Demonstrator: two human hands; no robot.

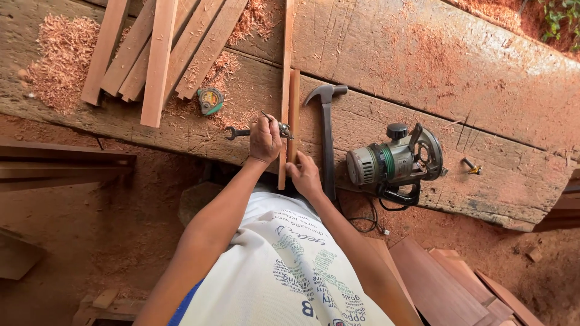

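Note:
My left hand (264,139) is closed around a small metal marking tool (279,126), its tip against a narrow wooden strip (293,102). That strip lies along a longer thin strip (287,60) on the old wooden workbench (459,66). My right hand (305,175) presses on the near ends of the two strips at the bench's front edge. A claw hammer (327,130) lies just right of the strips.
An electric router (396,162) with a cord lies on the bench to the right. A tape measure (210,100) and several wooden slats (158,54) sit at the left among wood shavings. Boards (441,284) lie on the red sawdust floor.

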